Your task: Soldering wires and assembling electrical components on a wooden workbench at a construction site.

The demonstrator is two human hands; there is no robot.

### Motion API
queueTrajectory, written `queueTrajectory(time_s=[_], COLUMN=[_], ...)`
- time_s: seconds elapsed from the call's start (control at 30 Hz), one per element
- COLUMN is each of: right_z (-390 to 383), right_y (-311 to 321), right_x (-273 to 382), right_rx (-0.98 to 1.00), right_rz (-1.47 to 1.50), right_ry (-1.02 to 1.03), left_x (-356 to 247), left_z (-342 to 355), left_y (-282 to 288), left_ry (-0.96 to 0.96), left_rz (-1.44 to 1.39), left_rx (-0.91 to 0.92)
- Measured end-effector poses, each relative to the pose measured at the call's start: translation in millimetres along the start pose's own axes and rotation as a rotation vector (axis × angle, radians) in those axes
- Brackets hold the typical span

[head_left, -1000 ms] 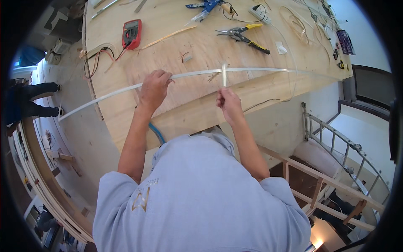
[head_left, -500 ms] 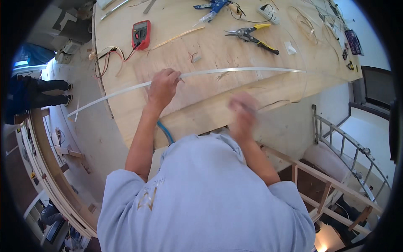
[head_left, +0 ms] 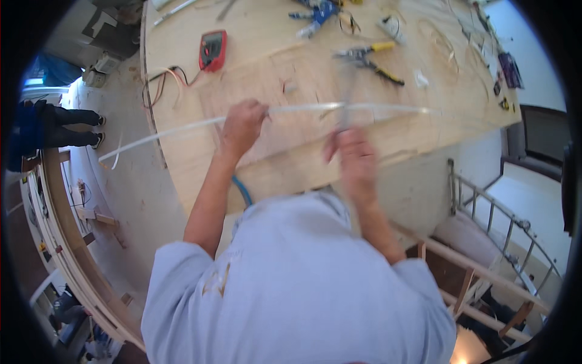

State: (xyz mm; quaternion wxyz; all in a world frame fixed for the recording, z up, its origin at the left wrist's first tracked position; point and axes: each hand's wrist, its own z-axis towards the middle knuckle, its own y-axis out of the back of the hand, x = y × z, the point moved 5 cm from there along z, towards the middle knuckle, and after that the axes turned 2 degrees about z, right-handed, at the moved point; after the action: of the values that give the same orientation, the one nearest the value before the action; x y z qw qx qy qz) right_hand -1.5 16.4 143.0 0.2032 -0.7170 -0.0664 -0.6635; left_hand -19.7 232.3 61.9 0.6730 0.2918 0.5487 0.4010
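Note:
A long, thin white strip (head_left: 182,128) runs crosswise over the wooden worktop, its left end hanging past the edge with a small curled piece. My left hand (head_left: 244,124) is closed on the strip, left of its middle. My right hand (head_left: 356,151), blurred by motion, is closed on a slim grey tool (head_left: 346,97) that points away from me. This tool crosses the strip in the picture; whether they touch I cannot tell, and its exact kind is smeared. Beyond it lie yellow-and-black-handled snips (head_left: 370,60).
On the worktop (head_left: 267,79) lie a red multimeter (head_left: 212,50) with leads, a blue-handled tool (head_left: 317,15), a white power socket (head_left: 391,27) and wire scraps. A metal ladder (head_left: 494,206) stands to the right, by a wooden frame (head_left: 467,261). Another person (head_left: 60,124) stands at left.
My right hand has swung up and slightly right toward the strip, and the grey tool now points away from me. My left hand keeps its hold. The whole view has shifted slightly.

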Motion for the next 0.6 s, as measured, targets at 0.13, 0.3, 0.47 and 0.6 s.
queueTrajectory(time_s=[0.13, 0.3, 0.47, 0.6], right_z=[7.5, -2.5, 12.9, 27.8], right_y=[22.2, 29.9, 51.9, 56.6], right_x=[-33.6, -55.8, -85.3, -106.4], right_rx=[-0.048, -0.048, -0.009, 0.092], right_rz=[-0.409, 0.089, -0.189, -0.338], right_ry=[0.301, -0.434, -0.24, -0.358], left_x=[-4.0, 3.8, -4.7, 2.9], left_z=[3.2, 6.6, -4.3, 3.2], left_y=[1.1, -3.7, -3.7, -8.1], left_ry=[-0.023, 0.015, 0.017, 0.026], left_rz=[-0.012, 0.027, -0.02, 0.003], left_rx=[-0.03, 0.006, -0.018, -0.041])
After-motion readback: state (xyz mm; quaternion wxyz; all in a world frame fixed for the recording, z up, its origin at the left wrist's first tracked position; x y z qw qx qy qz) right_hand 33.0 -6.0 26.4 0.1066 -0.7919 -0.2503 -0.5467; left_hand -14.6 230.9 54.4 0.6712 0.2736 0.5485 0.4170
